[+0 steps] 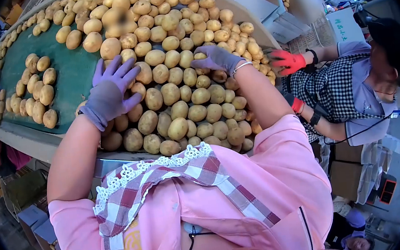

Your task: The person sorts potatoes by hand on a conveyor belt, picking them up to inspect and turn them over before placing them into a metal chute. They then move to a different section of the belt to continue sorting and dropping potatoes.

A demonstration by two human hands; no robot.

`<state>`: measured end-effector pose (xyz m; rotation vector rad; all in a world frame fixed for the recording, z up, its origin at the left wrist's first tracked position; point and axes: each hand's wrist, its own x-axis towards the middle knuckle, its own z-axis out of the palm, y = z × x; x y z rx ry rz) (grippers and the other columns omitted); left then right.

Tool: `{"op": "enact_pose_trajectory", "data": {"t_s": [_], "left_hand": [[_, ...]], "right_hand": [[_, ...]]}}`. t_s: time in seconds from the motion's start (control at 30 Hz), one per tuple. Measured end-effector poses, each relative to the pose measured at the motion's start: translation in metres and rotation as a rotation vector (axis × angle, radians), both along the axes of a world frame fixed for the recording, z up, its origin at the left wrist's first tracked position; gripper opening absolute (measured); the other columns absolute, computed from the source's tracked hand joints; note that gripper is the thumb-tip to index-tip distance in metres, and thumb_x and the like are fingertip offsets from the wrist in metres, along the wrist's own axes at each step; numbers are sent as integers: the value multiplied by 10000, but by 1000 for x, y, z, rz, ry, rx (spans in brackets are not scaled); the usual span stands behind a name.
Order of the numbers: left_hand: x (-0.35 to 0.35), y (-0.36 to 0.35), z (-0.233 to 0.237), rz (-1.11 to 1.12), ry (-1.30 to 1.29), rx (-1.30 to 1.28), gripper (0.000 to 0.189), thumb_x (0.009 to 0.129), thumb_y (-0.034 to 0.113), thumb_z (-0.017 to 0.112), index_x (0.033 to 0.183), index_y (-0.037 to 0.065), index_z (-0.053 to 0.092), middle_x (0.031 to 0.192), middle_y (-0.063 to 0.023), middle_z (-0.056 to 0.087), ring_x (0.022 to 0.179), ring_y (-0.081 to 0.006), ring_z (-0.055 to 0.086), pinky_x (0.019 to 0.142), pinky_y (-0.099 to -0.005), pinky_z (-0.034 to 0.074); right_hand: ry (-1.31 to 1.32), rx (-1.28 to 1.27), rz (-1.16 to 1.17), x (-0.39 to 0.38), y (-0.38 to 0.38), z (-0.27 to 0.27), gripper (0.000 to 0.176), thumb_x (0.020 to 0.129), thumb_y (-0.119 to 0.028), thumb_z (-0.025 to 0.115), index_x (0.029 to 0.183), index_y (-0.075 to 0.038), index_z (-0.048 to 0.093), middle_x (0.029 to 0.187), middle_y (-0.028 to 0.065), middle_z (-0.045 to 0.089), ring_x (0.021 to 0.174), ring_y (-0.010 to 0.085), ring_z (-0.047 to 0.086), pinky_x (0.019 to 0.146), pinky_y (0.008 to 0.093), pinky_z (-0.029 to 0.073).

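Both hands wear purple-grey gloves over a thick layer of pale yellow potatoes (176,98). My left hand (112,90) lies open with its fingers spread, at the left edge of the heap, where the potatoes meet the bare green belt (70,68). Its fingertips reach potatoes, and none is seen gripped in it. My right hand (218,59) is bent round a small potato (200,56) that shows between its fingers, among the potatoes on the right. A bracelet circles that wrist. The palm side of each hand is hidden.
A small cluster of potatoes (35,88) sits farther left on the belt. The sorting table's pale rim (31,142) runs along my side. A co-worker's red-gloved hand (288,61) is at the right edge. Cardboard boxes (260,4) stand beyond, some holding potatoes.
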<state>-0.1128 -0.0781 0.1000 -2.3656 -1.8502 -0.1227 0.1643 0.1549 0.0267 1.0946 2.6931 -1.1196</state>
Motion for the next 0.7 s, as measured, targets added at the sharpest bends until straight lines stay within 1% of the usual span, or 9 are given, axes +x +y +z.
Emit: {"op": "enact_pose_trajectory", "data": {"t_s": [0.1,0.17,0.23,0.33,0.37,0.43,0.5,0.57,0.7], "left_hand": [[0,4,-8,-4,-9,9,634,792,444,682,1346,159,564,1459,-74,489,1364,-359,417,1146,-600,243],[-3,6,-12,-19,-48,5,633,783,427,696,1338,152,567,1456,-80,490,1362,-369,417,1142,-611,242],[-3,6,-18,-35,-56,38,649,766,416,716,1333,137,567,1448,-86,499,1363,-382,414,1135,-627,237],[-5,3,-28,-44,-54,81,647,761,412,720,1325,129,574,1436,-105,503,1366,-390,409,1134,-630,232],[-7,-1,-29,-42,-49,90,642,762,409,719,1321,126,577,1430,-113,506,1365,-395,408,1134,-631,232],[-6,-9,-32,-35,-49,123,628,765,402,713,1313,122,585,1419,-134,510,1360,-409,407,1134,-632,232],[-6,-13,-35,-39,-25,136,651,762,405,714,1327,116,572,1425,-140,503,1364,-403,404,1133,-638,231],[-8,-13,-44,-52,3,144,677,753,406,717,1341,109,559,1432,-142,497,1368,-397,399,1135,-641,227],[-9,-17,-53,-49,46,169,723,734,407,726,1360,97,537,1444,-142,485,1375,-387,386,1141,-645,216]], "right_hand": [[-2,-47,-53,-4,0,-2,558,832,-491,730,1190,-70,653,1092,126,695,1009,240,652,867,367,518],[-16,-110,-105,-4,-13,19,635,811,-512,731,1241,-57,622,1107,145,689,1008,243,654,855,361,526],[-106,-52,-92,-8,-7,10,719,809,-502,708,1387,-110,537,1186,144,655,998,267,650,804,360,539],[-76,-29,-198,-10,-26,15,604,804,-442,707,1292,-102,606,1192,162,660,1082,300,639,915,423,533],[-3,93,-252,-11,-29,-4,525,799,-405,709,1233,-117,639,1203,128,644,1072,297,640,923,423,521],[181,702,-139,-10,-41,-32,389,777,-368,745,1078,-132,678,1153,59,661,916,324,658,808,424,531],[242,1010,-78,-11,-81,8,278,763,-326,739,976,-160,676,1182,-7,639,818,298,631,723,419,526],[444,1269,120,-10,-114,58,236,755,-322,740,909,-166,652,1186,-20,646,715,244,594,623,380,505],[544,1444,224,12,-140,103,229,738,-323,748,837,-156,627,1203,-10,647,632,217,562,542,342,476]]}}
